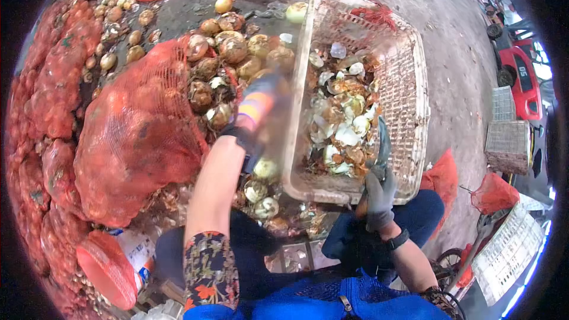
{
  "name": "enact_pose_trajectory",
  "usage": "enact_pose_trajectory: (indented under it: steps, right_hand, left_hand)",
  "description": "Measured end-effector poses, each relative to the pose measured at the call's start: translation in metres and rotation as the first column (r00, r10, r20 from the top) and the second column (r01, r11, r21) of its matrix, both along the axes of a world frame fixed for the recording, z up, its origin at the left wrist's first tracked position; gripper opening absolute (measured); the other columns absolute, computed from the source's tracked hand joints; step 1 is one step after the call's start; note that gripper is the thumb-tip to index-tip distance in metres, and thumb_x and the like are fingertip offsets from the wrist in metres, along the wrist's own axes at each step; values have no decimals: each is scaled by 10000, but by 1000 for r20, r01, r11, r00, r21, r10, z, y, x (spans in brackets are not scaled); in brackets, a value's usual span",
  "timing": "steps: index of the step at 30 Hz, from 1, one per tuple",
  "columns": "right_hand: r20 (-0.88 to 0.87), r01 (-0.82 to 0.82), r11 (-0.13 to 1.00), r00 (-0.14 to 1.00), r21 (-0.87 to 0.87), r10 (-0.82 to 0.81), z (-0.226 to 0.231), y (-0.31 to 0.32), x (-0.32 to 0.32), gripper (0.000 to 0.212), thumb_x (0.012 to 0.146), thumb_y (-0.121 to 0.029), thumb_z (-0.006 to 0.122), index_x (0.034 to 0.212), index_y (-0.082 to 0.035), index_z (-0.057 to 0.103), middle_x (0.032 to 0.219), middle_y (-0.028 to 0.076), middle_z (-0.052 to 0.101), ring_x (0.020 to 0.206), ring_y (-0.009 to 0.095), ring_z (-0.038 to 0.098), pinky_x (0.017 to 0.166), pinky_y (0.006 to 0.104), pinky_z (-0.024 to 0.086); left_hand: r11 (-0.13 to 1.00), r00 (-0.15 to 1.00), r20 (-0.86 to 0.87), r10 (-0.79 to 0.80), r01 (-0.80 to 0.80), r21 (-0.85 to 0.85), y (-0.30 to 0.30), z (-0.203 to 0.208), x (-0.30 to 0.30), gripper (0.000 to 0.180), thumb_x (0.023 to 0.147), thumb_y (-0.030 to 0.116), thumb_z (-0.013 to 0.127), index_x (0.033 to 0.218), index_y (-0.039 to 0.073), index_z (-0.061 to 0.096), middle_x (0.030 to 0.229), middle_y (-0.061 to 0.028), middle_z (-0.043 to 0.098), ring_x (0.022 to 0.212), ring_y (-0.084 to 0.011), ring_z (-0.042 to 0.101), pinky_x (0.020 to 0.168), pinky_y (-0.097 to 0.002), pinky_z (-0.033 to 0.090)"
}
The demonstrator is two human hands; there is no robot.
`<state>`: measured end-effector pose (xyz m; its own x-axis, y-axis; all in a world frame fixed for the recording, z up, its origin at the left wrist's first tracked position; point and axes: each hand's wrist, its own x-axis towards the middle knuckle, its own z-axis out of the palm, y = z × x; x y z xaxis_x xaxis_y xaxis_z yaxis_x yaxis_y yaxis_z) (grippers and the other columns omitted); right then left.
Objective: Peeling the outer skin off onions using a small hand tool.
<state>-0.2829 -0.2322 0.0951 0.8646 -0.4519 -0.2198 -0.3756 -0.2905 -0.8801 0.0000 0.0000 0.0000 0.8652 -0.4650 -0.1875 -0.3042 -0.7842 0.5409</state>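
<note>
My left hand [261, 97], in a dark glove with an orange and yellow band, reaches to the loose onions [234, 50] at the mouth of a red mesh sack [142, 136]. Motion smears its fingers, so their grip is unclear. Over my right knee, my gloved right hand [379, 198] is closed on a knife [384, 142], its dark curved blade pointing up and away over the near right part of a dirty white plastic crate [403, 77]. Onion skins and peeled scraps [347, 124] lie inside the crate.
More filled red mesh sacks [56, 100] line the left side. Peeled-looking onions [261, 192] lie between my knees and the crate. A red mesh bag [441, 180] rests beside my right knee. At the far right are stacked crates [507, 142] and a red toy-like car [521, 80].
</note>
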Motion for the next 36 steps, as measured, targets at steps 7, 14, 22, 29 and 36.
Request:
enact_pose_trajectory:
  steps: [7, 14, 22, 29, 36]
  right_hand:
    - [54, -150, 774, 971, -616, 232, -7, -12, -1, 264, 782, -115, 632, 1029, -30, 596, 966, 148, 573, 870, 255, 538, 728, 387, 433]
    - [33, 9, 997, 999, -75, -7, 23, 13, 21, 294, 834, -189, 620, 1038, 13, 559, 788, 62, 600, 698, 141, 527, 635, 325, 433]
    - [115, 41, 999, 992, 27, -44, 21, 20, 29, 287, 836, -226, 641, 1007, 1, 597, 810, 50, 621, 714, 112, 524, 651, 281, 441]
    - [204, -107, 930, 978, 352, 36, 37, 39, 17, 264, 849, -147, 608, 1066, -1, 568, 834, 26, 594, 700, 90, 526, 621, 244, 440]
    - [352, -445, 698, 892, 562, 285, 161, 125, -35, 468, 841, -135, 621, 1258, -8, 453, 1075, 60, 586, 959, 111, 536, 824, 253, 444]
  left_hand:
    - [989, 979, 141, 145, -146, -1, -41, -15, -11, 422, 820, 154, 534, 1234, 230, 499, 1215, -202, 506, 1086, -415, 522, 832, -519, 466]
    - [587, 857, -479, 189, -490, -644, 89, -4, 27, 520, 777, 182, 727, 1230, 65, 501, 1067, -64, 593, 933, -177, 580, 775, -301, 516]
    - [758, 895, 135, 425, -270, -594, 217, 227, -28, 715, 695, 167, 741, 1318, 14, 427, 1227, -101, 515, 1052, -177, 536, 867, -286, 475]
    - [121, 913, -243, 326, -296, -948, 216, 276, -189, 574, 772, 113, 699, 1273, 33, 433, 1227, -110, 542, 1106, -213, 543, 957, -343, 447]
    - [454, 915, -2, 404, -203, -867, 111, 259, -310, 653, 772, 215, 713, 1299, 46, 366, 1257, -92, 537, 1153, -211, 519, 1027, -356, 386]
